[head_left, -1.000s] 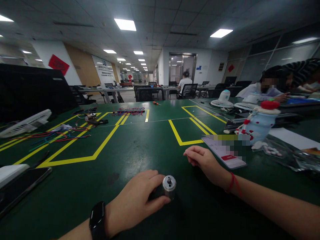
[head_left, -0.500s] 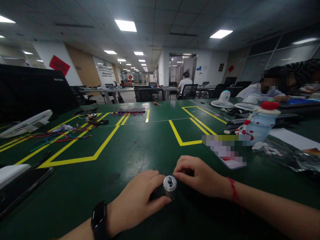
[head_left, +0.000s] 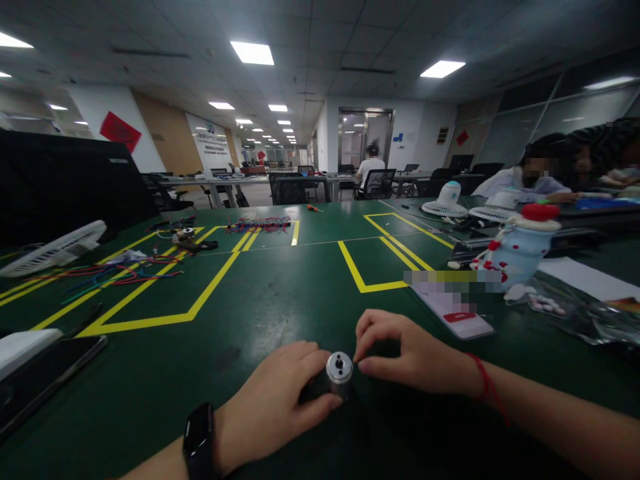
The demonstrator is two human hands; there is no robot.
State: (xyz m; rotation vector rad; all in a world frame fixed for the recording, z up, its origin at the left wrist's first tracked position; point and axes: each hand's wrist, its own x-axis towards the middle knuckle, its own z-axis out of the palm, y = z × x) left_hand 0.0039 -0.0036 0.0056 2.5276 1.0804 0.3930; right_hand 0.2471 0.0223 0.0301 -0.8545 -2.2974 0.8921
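Observation:
A small silver cylindrical motor (head_left: 340,377) stands upright on the green table, its flat round top facing up with a dark centre and small holes. My left hand (head_left: 283,383) grips its side between thumb and forefinger. Just right of the motor is my right hand (head_left: 395,350), its thumb and forefinger bent together in a pinch near the rim. Whatever those fingertips hold, if anything, is too small to make out.
A phone-sized card or case (head_left: 453,310) lies right of my hands, near a blue bottle (head_left: 525,247) and plastic bags (head_left: 575,310). Loose wires (head_left: 135,270) and a dark phone (head_left: 50,373) lie at left. An orange screwdriver (head_left: 314,209) rests farther back. People sit at the right.
My right hand has shifted slightly right, away from the motor's top. The dark raised bit at the top's centre now looks flatter. My left hand has stayed put.

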